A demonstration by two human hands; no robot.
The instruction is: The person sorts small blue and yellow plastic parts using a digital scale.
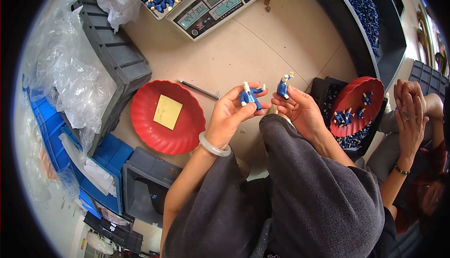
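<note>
My left hand, with a pale bangle at the wrist, pinches a small toy figurine. It has a blue body, a cream top and one arm stretched to the side. Close by on the right, my right hand holds a second blue-and-cream toy figure between thumb and fingers. A small cream bit stands out at its upper end; its finer shape is too small to make out. The two pieces are apart, held above my knees.
A red scalloped bowl with a yellow note and a pen lie to the left. Beyond is a digital scale bearing blue-and-cream parts. At right, another red bowl holds several figures, beside a co-worker's clasped hands. Crates line the left.
</note>
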